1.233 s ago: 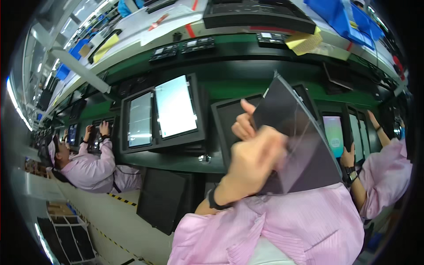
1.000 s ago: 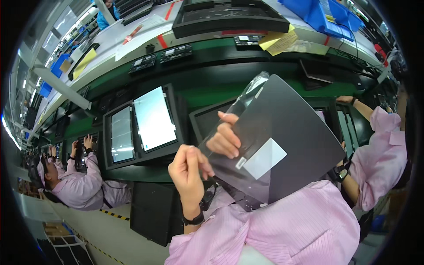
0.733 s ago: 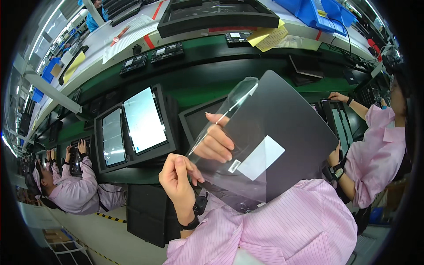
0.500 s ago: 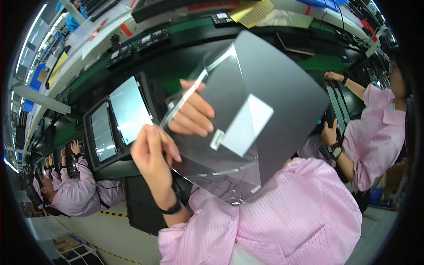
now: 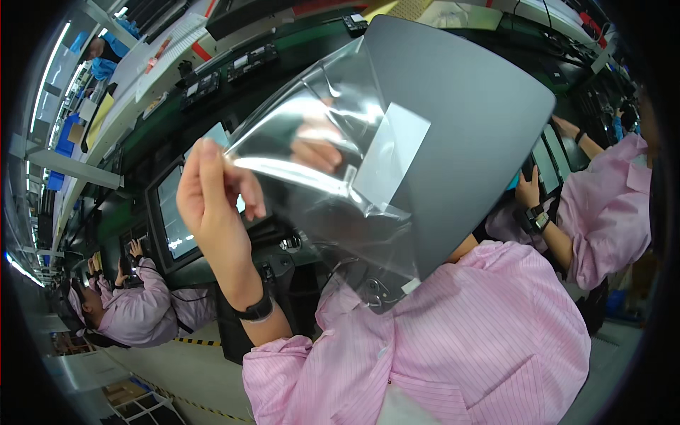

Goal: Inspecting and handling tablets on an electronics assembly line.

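In front of the green workstation, left hand (image 5: 212, 195) pinches clear plastic film (image 5: 319, 170), peeled partly off flat dark grey panel (image 5: 467, 134); right hand (image 5: 315, 145) fingers grip panel behind film.

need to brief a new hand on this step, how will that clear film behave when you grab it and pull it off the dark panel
The clear film is probably floppy and very light: it wrinkles and sags where it lifts away. It likely clings or slips, being glossy with bright glare, so the left hand pinches its edge. The dark panel looks stiff by contrast, staying flat.
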